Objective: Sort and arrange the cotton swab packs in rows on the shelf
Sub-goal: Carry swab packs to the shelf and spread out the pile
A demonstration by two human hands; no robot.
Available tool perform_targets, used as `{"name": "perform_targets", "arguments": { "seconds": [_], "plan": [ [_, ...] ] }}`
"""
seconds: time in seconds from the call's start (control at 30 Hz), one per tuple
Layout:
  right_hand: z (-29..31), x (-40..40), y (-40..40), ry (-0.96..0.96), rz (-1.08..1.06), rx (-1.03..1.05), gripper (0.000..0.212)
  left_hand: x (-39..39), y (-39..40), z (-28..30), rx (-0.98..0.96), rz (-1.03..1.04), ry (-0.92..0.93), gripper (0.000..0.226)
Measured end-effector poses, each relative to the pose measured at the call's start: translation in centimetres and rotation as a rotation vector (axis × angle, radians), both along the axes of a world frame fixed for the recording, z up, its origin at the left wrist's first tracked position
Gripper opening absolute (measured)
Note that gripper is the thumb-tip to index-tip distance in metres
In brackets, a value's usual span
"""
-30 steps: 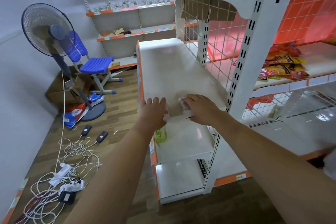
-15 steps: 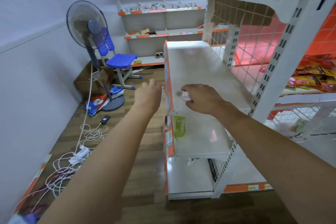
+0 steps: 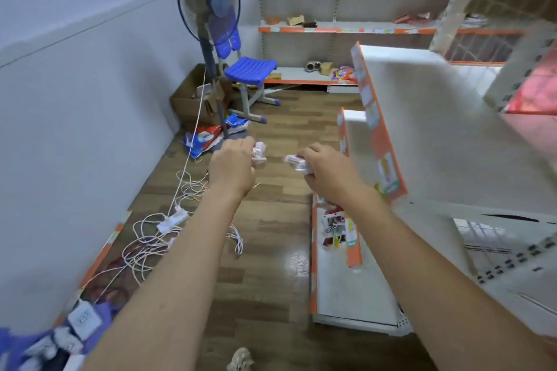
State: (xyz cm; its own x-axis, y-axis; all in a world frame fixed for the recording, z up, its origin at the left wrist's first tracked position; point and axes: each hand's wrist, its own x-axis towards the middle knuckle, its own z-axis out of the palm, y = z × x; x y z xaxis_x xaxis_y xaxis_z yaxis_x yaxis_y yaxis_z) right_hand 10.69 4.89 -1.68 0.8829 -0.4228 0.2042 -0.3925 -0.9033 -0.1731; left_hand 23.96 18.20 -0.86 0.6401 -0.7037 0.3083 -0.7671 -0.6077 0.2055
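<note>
My left hand (image 3: pixel 232 164) grips a small pink-and-white cotton swab pack (image 3: pixel 259 153) out over the wooden floor. My right hand (image 3: pixel 328 173) grips another pink-and-white cotton swab pack (image 3: pixel 297 163) just left of the white shelf (image 3: pixel 428 117) with its orange edge strip. Both hands are off the shelf, side by side, about a hand's width apart. The top shelf board looks bare in the blurred view. A lower shelf board (image 3: pixel 346 289) holds a few small red-and-white items (image 3: pixel 331 226).
A standing fan (image 3: pixel 211 9) and a blue chair (image 3: pixel 250 72) stand ahead on the floor, with a cardboard box (image 3: pixel 193 99) and bags beside them. White cables and power strips (image 3: pixel 168 223) lie tangled at left. Wall shelves (image 3: pixel 346 30) run along the back.
Both hands have left the top shelf and moved left, out over the floor, each holding a pack. The view has swung left and down.
</note>
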Motion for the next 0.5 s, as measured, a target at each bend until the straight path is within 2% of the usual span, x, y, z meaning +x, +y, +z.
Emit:
{"name": "perform_targets", "arguments": {
  "seconds": [0.13,0.27,0.5],
  "plan": [
    [-1.9,4.9,0.6,0.009,-0.028,0.067,0.041,4.9,0.4,-1.0,-0.189,-0.026,0.078,0.043],
    [-2.4,8.8,0.3,-0.024,-0.105,0.133,0.044,9.8,0.3,-1.3,-0.212,-0.106,0.088,0.046],
    [-3.2,12.6,-3.3,-0.054,-0.207,0.18,0.045,14.2,-3.4,-2.2,-0.307,-0.127,0.157,0.048]
  ]
}}
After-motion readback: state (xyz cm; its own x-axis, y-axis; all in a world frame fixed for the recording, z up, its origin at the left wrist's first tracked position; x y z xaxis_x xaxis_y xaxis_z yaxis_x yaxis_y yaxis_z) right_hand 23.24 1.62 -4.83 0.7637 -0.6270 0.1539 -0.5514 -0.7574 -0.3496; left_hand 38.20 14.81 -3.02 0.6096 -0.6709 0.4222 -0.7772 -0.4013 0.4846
